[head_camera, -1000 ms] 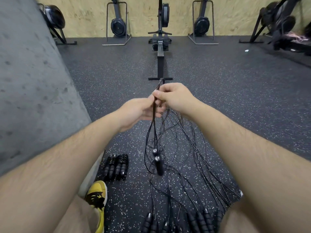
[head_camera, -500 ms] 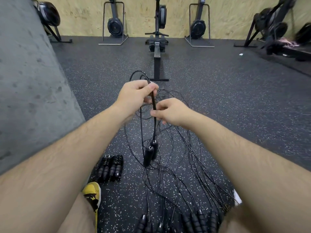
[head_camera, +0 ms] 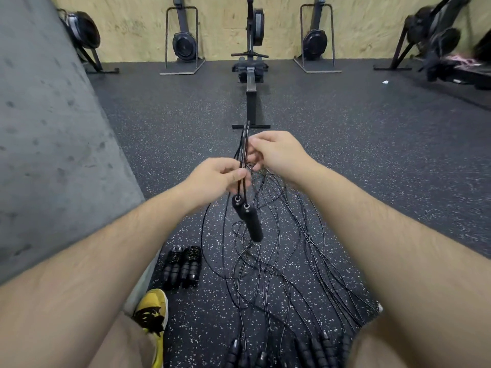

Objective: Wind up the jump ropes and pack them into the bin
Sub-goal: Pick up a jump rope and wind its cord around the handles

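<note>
My left hand (head_camera: 216, 179) pinches the doubled black cord of a jump rope just above its two black handles (head_camera: 248, 217), which dangle below my fingers. My right hand (head_camera: 276, 152) grips the same cord bundle (head_camera: 245, 144) a little higher, where a folded end sticks up past my fingers. Several loose black ropes (head_camera: 279, 261) trail down to the speckled floor, their handles (head_camera: 289, 351) lying near my knees. Two wound ropes (head_camera: 183, 265) lie on the floor at lower left. No bin is in view.
A grey concrete wall (head_camera: 47, 144) rises on my left. A rowing machine (head_camera: 251, 75) stretches ahead, with more exercise machines (head_camera: 183, 43) against the plywood back wall. My yellow and black shoe (head_camera: 152, 314) rests on the floor beside the wound ropes.
My left hand dropped lower on the cord, close above the handles, while my right hand rose above it to the folded cord; the handles swung up nearer my hands.
</note>
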`<state>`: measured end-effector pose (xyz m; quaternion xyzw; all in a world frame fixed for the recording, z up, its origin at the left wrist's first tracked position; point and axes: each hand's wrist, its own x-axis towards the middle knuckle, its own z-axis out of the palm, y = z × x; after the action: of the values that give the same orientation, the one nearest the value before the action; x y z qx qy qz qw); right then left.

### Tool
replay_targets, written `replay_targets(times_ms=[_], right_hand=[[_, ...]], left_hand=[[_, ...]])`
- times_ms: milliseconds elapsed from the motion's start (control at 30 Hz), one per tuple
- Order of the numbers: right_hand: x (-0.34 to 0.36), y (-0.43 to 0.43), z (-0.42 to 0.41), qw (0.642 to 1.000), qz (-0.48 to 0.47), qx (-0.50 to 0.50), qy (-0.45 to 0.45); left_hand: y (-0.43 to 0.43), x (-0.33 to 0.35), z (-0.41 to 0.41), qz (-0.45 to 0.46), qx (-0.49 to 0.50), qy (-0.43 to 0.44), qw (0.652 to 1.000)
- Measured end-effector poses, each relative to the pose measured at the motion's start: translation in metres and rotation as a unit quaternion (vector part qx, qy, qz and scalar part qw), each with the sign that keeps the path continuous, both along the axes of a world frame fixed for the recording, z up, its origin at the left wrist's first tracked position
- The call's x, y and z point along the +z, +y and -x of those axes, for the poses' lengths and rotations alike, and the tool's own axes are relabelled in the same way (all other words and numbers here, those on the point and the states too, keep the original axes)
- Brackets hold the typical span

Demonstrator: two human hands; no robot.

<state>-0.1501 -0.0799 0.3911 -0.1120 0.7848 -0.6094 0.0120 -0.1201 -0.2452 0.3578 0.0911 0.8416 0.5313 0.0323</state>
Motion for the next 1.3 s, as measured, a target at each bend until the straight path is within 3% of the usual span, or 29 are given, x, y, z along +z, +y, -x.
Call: replay_targets(times_ms=[33,133,167,267,400,633,833,1000,1300], right_hand=[[0.000,0.004,-0.001,1.000,-0.012,0.014,-0.022],[-0.007,0.018,-0.010,0.976,-0.195,0.088,-0.034],[-0.012,0.020,-0.012,0.970,-0.215,0.105,-0.036],[-0.019,0.017,-0.014,0.984,-0.148,0.097,-0.020],[-0.022,0.013,-0.007,0.986,-0.152,0.060,0.031],[-0.011,0.013,-0.004,0.994,-0.088,0.057,0.032],[-0.005,0.014,0.002,0.998,-0.010,0.060,0.001],[-0.011,0.013,0.009,1.000,-0.003,0.021,-0.020],[-0.014,0.019,0.015,0.992,0.101,-0.025,-0.066]], left_hand=[[0.001,0.004,0.003,-0.004,0.013,0.023,1.000],[0.004,0.012,0.011,-0.016,0.038,0.077,0.996],[0.007,0.014,0.012,-0.030,0.043,0.083,0.995],[0.010,0.016,0.015,-0.059,0.041,0.083,0.994],[0.009,0.016,0.014,-0.077,0.037,0.076,0.993],[0.004,0.008,0.006,-0.065,-0.021,0.024,0.997],[0.002,-0.005,0.004,0.009,-0.049,0.007,0.999],[0.004,-0.007,0.004,-0.013,-0.044,0.005,0.999],[0.007,-0.002,0.005,-0.042,-0.043,-0.006,0.998]])
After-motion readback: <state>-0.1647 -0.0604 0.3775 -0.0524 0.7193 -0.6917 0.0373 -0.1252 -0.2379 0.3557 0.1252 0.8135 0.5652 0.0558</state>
